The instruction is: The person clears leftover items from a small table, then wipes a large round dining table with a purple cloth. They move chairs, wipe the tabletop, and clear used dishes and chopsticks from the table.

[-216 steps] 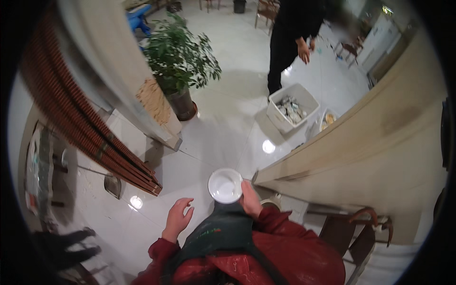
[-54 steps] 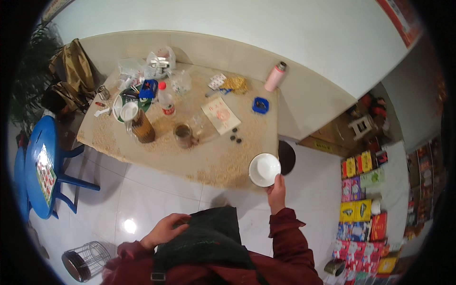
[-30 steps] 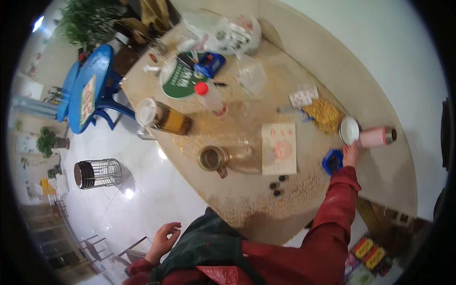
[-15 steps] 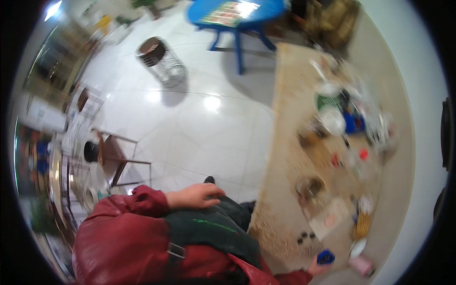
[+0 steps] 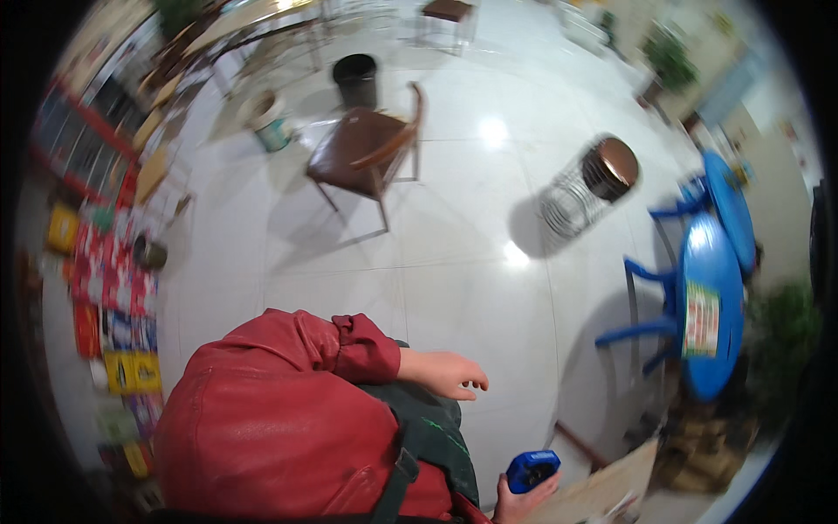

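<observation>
My left hand (image 5: 449,375) hangs over my lap, over the dark green apron (image 5: 436,441). Its fingers are loosely bent and slightly apart, with nothing between them. At the lower edge, my right hand (image 5: 522,505) grips a small blue box (image 5: 533,470) with cut corners. The box's upper face is dark inside; what lies in there is too blurred to name. Next to that hand, the corner of the light tabletop (image 5: 602,489) comes into view, with a few small things on it that I cannot make out.
A brown chair (image 5: 362,153) stands ahead on the white tile floor, with a black bin (image 5: 356,80) and a pale bucket (image 5: 266,120) behind it. A wire stool (image 5: 587,188) and blue tables (image 5: 711,306) are to the right. Colourful packages (image 5: 118,279) line the left side.
My view has swung left, so most of the cluttered tabletop has left the picture. The blue box, still in my right hand, is now beyond the tabletop's corner. My left hand remains empty.
</observation>
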Demonstrator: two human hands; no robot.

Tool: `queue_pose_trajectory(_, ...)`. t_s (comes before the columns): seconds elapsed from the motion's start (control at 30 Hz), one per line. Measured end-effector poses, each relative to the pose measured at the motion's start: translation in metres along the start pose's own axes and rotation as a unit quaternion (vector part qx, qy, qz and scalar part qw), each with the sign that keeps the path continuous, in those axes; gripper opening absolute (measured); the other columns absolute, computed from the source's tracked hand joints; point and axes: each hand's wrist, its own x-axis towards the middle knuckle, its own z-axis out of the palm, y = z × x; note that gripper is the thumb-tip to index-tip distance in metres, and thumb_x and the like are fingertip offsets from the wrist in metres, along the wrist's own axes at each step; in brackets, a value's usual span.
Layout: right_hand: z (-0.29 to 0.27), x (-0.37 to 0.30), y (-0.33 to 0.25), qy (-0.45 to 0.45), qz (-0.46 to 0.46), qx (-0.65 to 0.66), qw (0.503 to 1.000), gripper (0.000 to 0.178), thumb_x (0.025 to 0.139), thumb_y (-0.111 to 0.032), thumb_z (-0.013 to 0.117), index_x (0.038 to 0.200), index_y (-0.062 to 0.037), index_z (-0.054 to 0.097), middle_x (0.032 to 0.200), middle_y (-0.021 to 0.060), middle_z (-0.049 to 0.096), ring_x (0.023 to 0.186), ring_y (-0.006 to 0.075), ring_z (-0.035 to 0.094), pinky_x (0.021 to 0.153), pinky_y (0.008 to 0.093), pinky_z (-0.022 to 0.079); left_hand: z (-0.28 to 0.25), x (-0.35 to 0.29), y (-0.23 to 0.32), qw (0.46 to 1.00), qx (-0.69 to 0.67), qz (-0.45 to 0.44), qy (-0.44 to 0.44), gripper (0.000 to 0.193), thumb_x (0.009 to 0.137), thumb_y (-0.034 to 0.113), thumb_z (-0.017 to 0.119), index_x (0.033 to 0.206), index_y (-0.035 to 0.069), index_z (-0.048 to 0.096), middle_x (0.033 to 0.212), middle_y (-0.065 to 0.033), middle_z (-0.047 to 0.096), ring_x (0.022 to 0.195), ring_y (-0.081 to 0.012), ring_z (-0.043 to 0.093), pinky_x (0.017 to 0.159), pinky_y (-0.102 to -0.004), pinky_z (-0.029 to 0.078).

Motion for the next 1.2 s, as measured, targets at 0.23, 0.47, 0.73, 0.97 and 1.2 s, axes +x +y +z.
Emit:
queue_pose_trajectory(0.23, -0.022, 0.236, -0.231, -0.152, -0.352, 0.338, 0.859, 0.104, 0.05, -0.02, 0.083, 0.136, 0.0052, 0.029, 0.131, 0.025, 0.039, 0.121, 0.0419, 0.038, 0.1, 0.0462, 0.034, -0.091, -0.045, -0.074, 0.938, -0.263, -0.069, 0.214, 0.048, 0.091, 0.025, 0.057, 0.13, 0.001, 0.044, 0.118, -0.0142, 0.057, 0.105, -0.0205, 0.057, 0.089, -0.0336, 0.046)
queue_pose_trajectory(0.47, -0.075, 0.289, -0.513, -0.184, -0.661, 0.32, 0.654, 0.106, 0.051, -0.019, 0.082, 0.139, 0.0026, 0.027, 0.131, 0.0207, 0.039, 0.117, 0.0399, 0.04, 0.1, 0.0446, 0.037, -0.17, -0.17, -0.101, 0.608, -0.615, 0.001, 0.502, 0.038, 0.093, 0.016, 0.055, 0.125, -0.001, 0.045, 0.111, -0.0075, 0.055, 0.1, -0.0132, 0.054, 0.088, -0.0277, 0.046)
queue_pose_trajectory(0.73, -0.05, 0.204, -0.753, -0.691, -0.344, 0.507, 0.384, 0.056, 0.089, -0.015, 0.06, 0.137, -0.0005, 0.034, 0.126, 0.0099, 0.049, 0.117, 0.0215, 0.047, 0.1, 0.0371, 0.038, -0.205, -0.368, -0.18, 0.46, -0.591, 0.102, 0.655, 0.039, 0.095, 0.02, 0.051, 0.13, 0.005, 0.043, 0.114, -0.0016, 0.054, 0.103, -0.0093, 0.054, 0.091, -0.0279, 0.044)
queue_pose_trajectory(0.97, -0.079, 0.115, -0.929, -0.777, -0.235, 0.511, 0.283, 0.03, 0.092, -0.014, 0.055, 0.12, -0.006, 0.049, 0.118, 0.0058, 0.056, 0.109, 0.0178, 0.054, 0.095, 0.0364, 0.043, -0.262, -0.538, -0.238, 0.47, -0.52, 0.058, 0.711, 0.048, 0.095, 0.023, 0.052, 0.136, 0.002, 0.038, 0.118, -0.0034, 0.053, 0.111, -0.01, 0.049, 0.095, -0.0288, 0.04)
queue_pose_trajectory(1.2, -0.097, 0.093, -1.127, -0.835, -0.228, 0.44, 0.239, 0.026, 0.092, -0.013, 0.055, 0.117, -0.0067, 0.051, 0.11, 0.0049, 0.06, 0.1, 0.0165, 0.059, 0.089, 0.0342, 0.046, -0.335, -0.662, -0.298, 0.402, -0.479, 0.006, 0.78, 0.046, 0.096, 0.027, 0.051, 0.133, 0.004, 0.041, 0.123, -0.0078, 0.053, 0.11, -0.0146, 0.052, 0.092, -0.0281, 0.042)
